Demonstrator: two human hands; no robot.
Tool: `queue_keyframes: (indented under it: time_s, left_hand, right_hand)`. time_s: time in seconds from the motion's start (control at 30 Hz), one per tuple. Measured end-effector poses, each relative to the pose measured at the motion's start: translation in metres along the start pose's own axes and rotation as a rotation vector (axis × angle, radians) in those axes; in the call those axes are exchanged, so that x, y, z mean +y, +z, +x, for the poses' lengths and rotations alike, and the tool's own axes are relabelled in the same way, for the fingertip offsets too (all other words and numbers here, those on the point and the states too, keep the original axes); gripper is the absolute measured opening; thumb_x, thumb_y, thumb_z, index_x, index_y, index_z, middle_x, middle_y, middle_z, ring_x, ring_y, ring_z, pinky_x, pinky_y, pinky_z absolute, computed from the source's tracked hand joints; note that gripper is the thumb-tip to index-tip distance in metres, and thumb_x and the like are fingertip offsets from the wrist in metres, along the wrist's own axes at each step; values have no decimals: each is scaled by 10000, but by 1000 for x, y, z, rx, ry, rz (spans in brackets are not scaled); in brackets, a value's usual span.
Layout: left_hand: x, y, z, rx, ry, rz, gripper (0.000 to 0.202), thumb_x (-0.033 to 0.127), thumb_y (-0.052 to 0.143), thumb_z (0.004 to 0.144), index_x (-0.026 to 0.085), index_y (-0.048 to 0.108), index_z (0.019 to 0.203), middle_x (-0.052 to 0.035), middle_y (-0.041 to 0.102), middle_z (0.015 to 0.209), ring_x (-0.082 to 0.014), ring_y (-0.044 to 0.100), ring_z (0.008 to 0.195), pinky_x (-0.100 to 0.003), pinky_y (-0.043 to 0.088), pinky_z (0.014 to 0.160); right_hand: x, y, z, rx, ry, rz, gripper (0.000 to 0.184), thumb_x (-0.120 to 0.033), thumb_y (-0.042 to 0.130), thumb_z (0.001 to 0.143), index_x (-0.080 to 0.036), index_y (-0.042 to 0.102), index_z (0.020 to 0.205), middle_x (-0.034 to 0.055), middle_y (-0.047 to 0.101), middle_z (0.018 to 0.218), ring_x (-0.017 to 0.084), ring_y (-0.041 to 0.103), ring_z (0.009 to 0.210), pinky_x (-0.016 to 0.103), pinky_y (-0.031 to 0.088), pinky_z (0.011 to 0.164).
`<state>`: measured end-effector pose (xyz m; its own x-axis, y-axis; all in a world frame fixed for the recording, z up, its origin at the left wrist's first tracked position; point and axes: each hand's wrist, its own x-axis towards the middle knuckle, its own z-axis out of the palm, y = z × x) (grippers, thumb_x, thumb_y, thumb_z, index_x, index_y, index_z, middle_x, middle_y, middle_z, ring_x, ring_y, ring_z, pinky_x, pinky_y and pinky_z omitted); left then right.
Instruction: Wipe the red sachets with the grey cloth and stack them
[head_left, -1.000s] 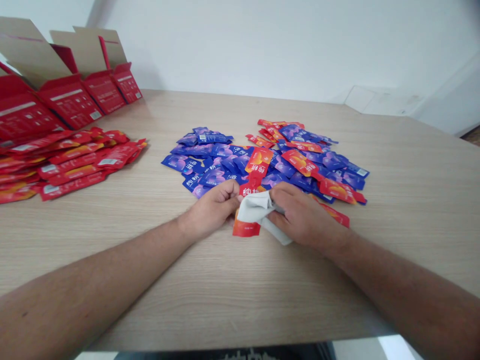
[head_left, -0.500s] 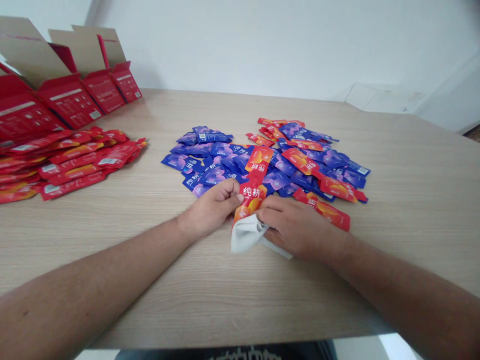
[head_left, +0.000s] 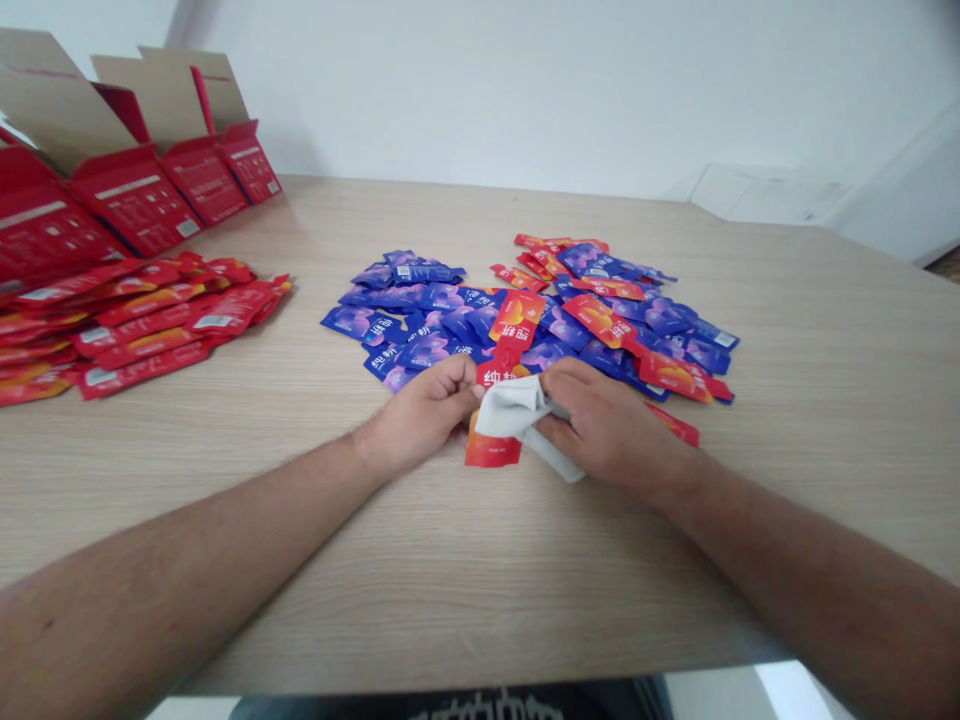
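Lying higher on the red sachet [head_left: 493, 453] than before, cloth [head_left: 511, 407] in right hand [head_left: 609, 422].

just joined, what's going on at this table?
A person's left hand grips the edge of a red packet, while the right hand holds a pale cloth across the middle of it. Just beyond the hands lies a loose spread of blue and red packets. Over on the person's left, a pile of red packets lies in front of red boxes with raised flaps.
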<state>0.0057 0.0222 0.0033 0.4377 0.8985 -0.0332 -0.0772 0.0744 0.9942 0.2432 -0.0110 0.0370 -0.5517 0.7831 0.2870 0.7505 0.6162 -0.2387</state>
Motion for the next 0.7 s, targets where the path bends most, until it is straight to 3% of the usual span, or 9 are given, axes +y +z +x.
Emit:
queue_keyframes:
  time_s: [0.2,0.37,0.53,0.6,0.7]
  left_hand:
    - [-1,-2,0,-22,23,-5,360,465,776,883,200,534,888,40,560,724,-100,483,603,-212,373,549]
    - [-1,-2,1,-8,5,7,354,462,768,891,204,526,888,55,526,689,-90,446,566,-205,339,533]
    - [2,-1,-1,-13,26,55,322,446,733,913,200,527,890,52,533,701,-89,443,570,-204,333,531]
    - [4,-1,-2,-39,39,98,297,421,719,922,194,531,884,51,535,706,-86,438,574,-202,333,530]
    - [7,-2,-4,-91,28,175,272,391,704,935,189,529,889,58,533,708,-78,429,567,-197,337,523]
  right_hand:
    - [-5,0,-1,-154,-155,-4,25,-206,608,1004,-204,633,1004,68,648,1036,231,647,921,351,532,798]
    - [-1,0,0,14,19,13,79,-206,619,984,-182,617,1059,104,647,1105,266,646,1020,387,534,868]
    - [-8,1,-2,-106,-101,17,31,-218,597,1000,-211,610,973,65,643,1013,238,646,929,359,531,793]
    - [-8,0,-3,-51,-88,29,10,-213,605,993,-212,603,984,71,647,1038,244,648,960,362,535,817]
    - [-2,-2,-2,137,14,52,64,-204,639,966,-208,579,990,88,652,1076,263,642,1033,384,535,908]
